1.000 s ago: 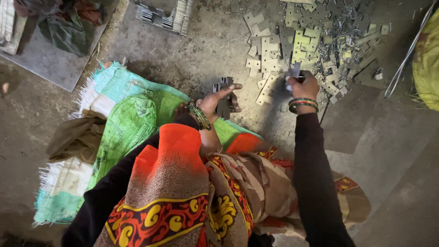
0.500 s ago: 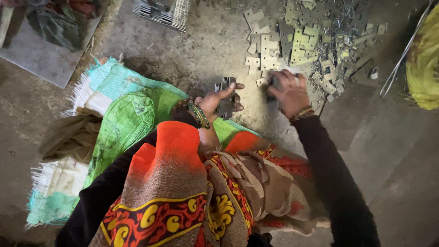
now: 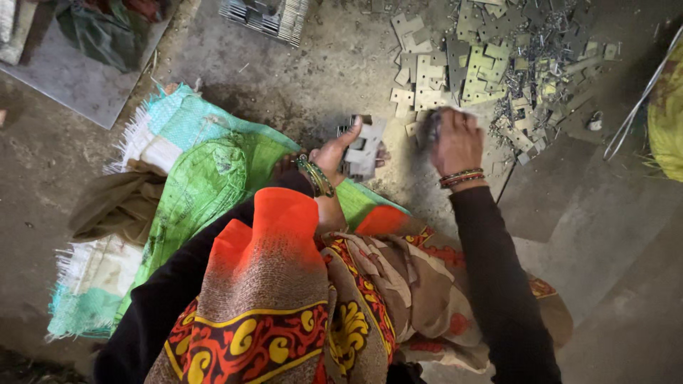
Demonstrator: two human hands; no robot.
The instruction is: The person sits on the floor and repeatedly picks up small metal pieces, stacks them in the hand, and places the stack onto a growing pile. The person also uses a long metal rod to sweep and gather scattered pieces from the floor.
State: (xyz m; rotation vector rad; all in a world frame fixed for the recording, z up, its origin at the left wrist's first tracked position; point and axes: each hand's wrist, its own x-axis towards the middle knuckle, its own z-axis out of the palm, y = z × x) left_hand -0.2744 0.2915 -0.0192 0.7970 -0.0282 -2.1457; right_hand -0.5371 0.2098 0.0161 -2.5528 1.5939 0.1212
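On the dusty concrete floor (image 3: 313, 78), the left hand (image 3: 334, 153) grips a stack of flat grey metal plates with square cut-outs (image 3: 363, 146), its long axis running up and away from the person. The right hand (image 3: 455, 139), blurred, is curled over a small grey piece; its exact hold cannot be told. Beyond lies a loose heap of stamped metal plates (image 3: 498, 64). A green woven sack (image 3: 199, 192) lies beneath.

Dull grey metal plates (image 3: 363, 146) and scattered metal pieces (image 3: 491, 64) lie on rough concrete floor (image 3: 313, 71) beside a glossy woven plastic sack (image 3: 199, 185).
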